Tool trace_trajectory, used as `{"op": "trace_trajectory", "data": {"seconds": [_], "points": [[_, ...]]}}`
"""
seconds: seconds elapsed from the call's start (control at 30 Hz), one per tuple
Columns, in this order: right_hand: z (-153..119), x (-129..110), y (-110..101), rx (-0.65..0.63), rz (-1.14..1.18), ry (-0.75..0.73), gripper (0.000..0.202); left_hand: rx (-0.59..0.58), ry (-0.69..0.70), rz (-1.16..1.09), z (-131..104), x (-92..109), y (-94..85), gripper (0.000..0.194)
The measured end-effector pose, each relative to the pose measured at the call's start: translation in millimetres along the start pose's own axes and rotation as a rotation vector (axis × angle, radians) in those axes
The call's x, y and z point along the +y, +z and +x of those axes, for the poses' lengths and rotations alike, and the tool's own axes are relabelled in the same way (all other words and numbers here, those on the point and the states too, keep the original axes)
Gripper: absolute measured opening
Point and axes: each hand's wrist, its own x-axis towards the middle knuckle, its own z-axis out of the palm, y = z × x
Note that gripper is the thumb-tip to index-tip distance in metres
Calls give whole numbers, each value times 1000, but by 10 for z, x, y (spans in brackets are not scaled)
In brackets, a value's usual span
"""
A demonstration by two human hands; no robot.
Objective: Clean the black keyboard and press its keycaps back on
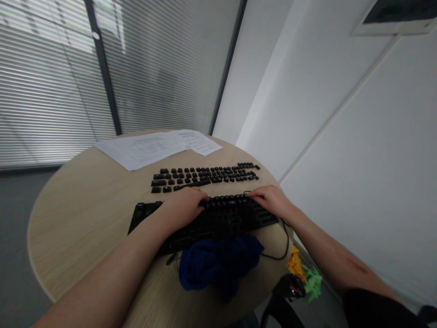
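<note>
A black keyboard (218,228) lies on the round wooden table, with keycaps on its far row and bare key positions across much of the middle. My left hand (186,205) rests over its left part, fingers curled and closed at the far edge. My right hand (271,200) is at the far right end, fingertips pinched together by the far row of keys. A thin dark loop (247,192) shows at those fingertips; what they hold is too small to make out. Beyond the keyboard, loose black keycaps (167,176) are laid out in rows.
Printed papers (146,148) lie at the table's far side. A crumpled blue cloth (218,264) sits before the keyboard, beside a black cable (278,258). Yellow (296,263) and green (312,282) crumpled pieces are below the right table edge. A white wall (358,159) stands close on the right.
</note>
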Motion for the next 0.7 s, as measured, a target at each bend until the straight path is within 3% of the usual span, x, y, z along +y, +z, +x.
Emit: {"op": "trace_trajectory", "data": {"seconds": [0.27, 0.4, 0.5, 0.57, 0.63, 0.7], "points": [[57, -133, 164, -108, 74, -120, 37, 6, -1, -16, -9, -21, 34, 31], [168, -82, 30, -128, 73, -152, 38, -4, -14, -39, -14, -17, 32, 31], [416, 122, -153, -40, 18, -104, 36, -9, -20, -44, -6, -17, 30, 33], [667, 332, -235, 10, -75, 10, 35, -10, -20, -41, 0, -13, 28, 34], [953, 570, -248, -26, -201, 164, 33, -16, -19, -41, 0, -4, 21, 33], [1236, 805, -196, -60, -244, 223, 31, -20, -23, -47, -6, 7, 10, 33]]}}
